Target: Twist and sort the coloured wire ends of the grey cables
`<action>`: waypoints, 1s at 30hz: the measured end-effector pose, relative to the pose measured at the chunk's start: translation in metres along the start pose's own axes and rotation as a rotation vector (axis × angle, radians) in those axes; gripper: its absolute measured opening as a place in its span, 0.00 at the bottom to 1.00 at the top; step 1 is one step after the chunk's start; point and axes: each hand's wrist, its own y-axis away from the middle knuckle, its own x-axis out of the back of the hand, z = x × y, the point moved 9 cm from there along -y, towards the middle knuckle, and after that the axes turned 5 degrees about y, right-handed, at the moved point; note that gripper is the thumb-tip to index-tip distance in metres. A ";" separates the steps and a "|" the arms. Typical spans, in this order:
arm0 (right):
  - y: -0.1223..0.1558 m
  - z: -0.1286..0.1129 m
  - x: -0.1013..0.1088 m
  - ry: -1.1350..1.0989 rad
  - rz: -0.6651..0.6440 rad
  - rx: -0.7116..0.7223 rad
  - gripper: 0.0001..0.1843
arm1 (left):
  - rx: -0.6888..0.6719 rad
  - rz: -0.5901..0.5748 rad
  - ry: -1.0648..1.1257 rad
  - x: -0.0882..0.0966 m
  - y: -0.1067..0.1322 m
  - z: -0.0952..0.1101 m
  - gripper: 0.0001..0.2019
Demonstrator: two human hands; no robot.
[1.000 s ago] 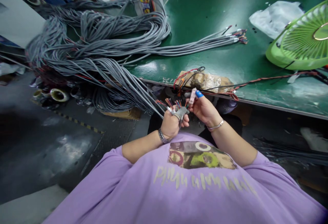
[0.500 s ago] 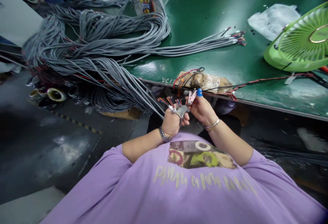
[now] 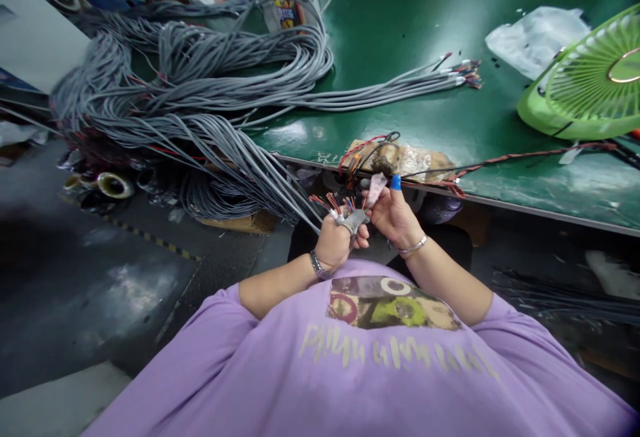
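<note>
My left hand point(image 3: 334, 243) is closed around the ends of several grey cables point(image 3: 293, 197) in front of my body. Fanned-out coloured wires point(image 3: 333, 202) stick up past its fingers, mostly reddish with some blue. A worn grey wrap point(image 3: 355, 220) covers what looks like the left thumb. Just to the right, my right hand point(image 3: 395, 220) is beside the wire ends. Its thumb wears a blue finger cot point(image 3: 396, 182) and stands apart from a finger in a pale pink wrap point(image 3: 377, 189). The lower right fingers come close to the wires; whether they touch is unclear.
Long grey cable bundles point(image 3: 200, 77) lie over the left of the green table point(image 3: 400, 23). More bared cable ends point(image 3: 467, 75) rest further right. A green fan point(image 3: 590, 83), a plastic bag point(image 3: 535, 40) and a taped cardboard piece point(image 3: 400, 157) are also there. Tape rolls point(image 3: 114, 185) sit below left.
My right thumb has moved slightly right, away from the wrapped finger, and the gap between them is wider. My left hand keeps its hold on the cables.
</note>
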 end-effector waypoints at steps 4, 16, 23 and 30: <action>0.004 0.003 0.006 -0.046 -0.040 -0.033 0.30 | -0.006 0.013 0.011 0.007 0.005 0.000 0.21; 0.022 0.013 0.051 0.045 0.060 -0.041 0.21 | -0.003 -0.067 0.017 0.011 -0.011 -0.016 0.24; 0.038 -0.007 0.096 0.156 0.183 0.126 0.20 | -0.146 -0.047 0.159 0.013 -0.021 -0.004 0.19; 0.061 -0.021 0.090 0.404 0.191 0.254 0.11 | 0.004 -0.178 -0.091 0.000 -0.007 -0.022 0.16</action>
